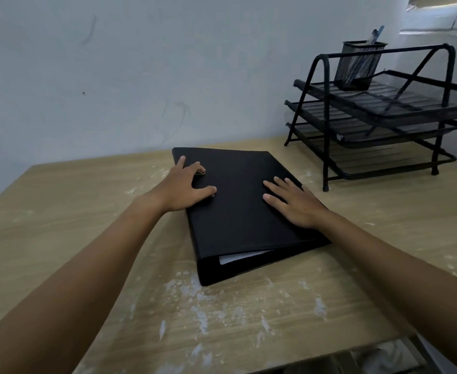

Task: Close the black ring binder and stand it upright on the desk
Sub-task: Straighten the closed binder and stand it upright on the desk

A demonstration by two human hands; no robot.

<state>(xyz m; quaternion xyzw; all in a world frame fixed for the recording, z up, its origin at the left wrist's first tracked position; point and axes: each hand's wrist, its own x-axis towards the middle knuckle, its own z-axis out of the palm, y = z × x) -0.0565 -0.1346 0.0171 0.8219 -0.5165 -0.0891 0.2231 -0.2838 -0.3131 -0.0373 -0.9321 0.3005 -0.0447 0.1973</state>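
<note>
The black ring binder lies closed and flat on the wooden bench, white sheets showing at its near open end. The left hand rests at the spine edge, fingers spread apart, palm down. The right hand lies flat on the cover, fingers spread. Beyond the right fingers stands a black mesh letter tray bearing a mesh pen cup
</note>
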